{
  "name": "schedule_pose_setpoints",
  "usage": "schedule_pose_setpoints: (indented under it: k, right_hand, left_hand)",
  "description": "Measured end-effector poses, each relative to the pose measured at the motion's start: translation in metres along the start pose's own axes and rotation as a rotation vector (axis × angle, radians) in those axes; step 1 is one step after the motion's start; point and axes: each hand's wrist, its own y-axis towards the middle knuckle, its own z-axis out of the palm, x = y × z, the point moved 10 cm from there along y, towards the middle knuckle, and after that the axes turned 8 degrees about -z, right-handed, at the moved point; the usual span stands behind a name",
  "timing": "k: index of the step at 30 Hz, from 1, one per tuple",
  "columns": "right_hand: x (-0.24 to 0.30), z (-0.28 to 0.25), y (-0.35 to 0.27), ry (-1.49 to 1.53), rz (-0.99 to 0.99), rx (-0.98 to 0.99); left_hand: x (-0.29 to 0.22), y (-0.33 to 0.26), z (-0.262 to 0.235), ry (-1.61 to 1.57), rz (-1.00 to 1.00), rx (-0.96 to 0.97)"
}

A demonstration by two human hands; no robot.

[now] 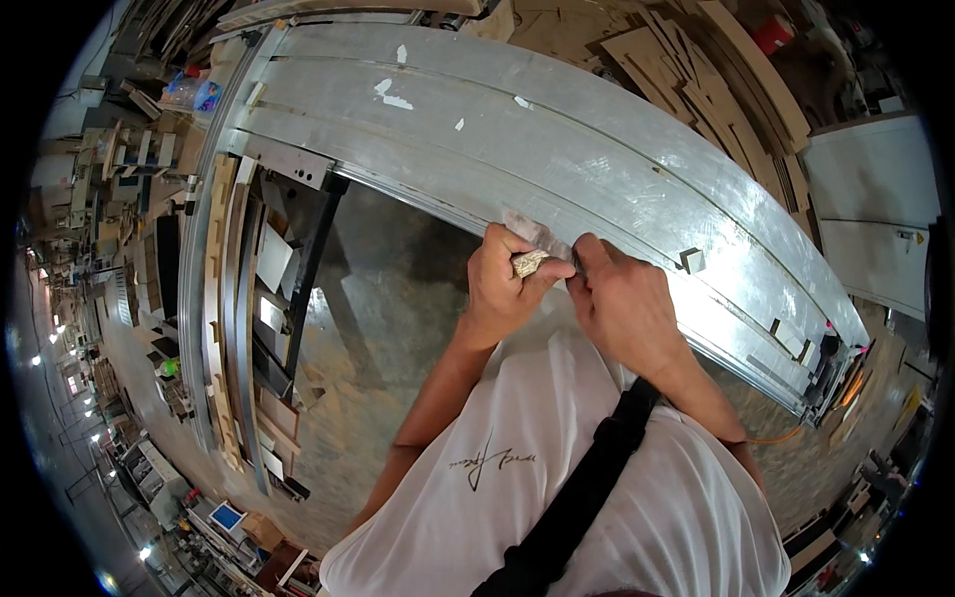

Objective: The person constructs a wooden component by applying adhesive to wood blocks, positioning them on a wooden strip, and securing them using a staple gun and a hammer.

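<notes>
Close in front of my chest, both hands meet at a small pale piece with a rough, speckled tan end [528, 263], like chipboard. A greyish, shiny strip or face [535, 231] shows just beyond it; whether the two are one piece I cannot tell. My left hand [497, 284] is closed around the piece, its thumb and fingers gripping the speckled end. My right hand [627, 308] has its fingers pinched together against the far end of the shiny part, touching the left thumb. What lies between the right fingertips is mostly hidden.
A long grey metal table [448, 109] with grooves runs beyond my hands, with white scraps and a small block [691, 261] on it. Wooden and metal strips [227, 298] stand at the left. Board offcuts [686, 90] are piled at the back right, near a white cabinet [865, 189].
</notes>
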Motion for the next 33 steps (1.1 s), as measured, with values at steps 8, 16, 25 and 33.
schedule_pose_setpoints:
  k: [8, 16, 25, 33]
  right_hand:
    - [-0.046, -0.014, 0.002, 0.591, 0.175, -0.201]
    - [-0.041, 0.007, 0.014, 0.982, 0.214, -0.177]
    - [-0.206, -0.013, -0.056, 0.17, 0.52, -0.377]
    - [-0.322, 0.025, -0.155, -0.177, 0.733, -0.184]
  left_hand:
    - [-0.007, 0.014, 0.012, -0.444, -0.018, 0.153]
    - [-0.019, 0.021, 0.024, -0.28, 0.108, 0.214]
    - [0.058, 0.017, 0.059, -0.131, -0.421, 0.279]
    - [0.122, -0.008, 0.128, -0.429, -0.713, 0.472]
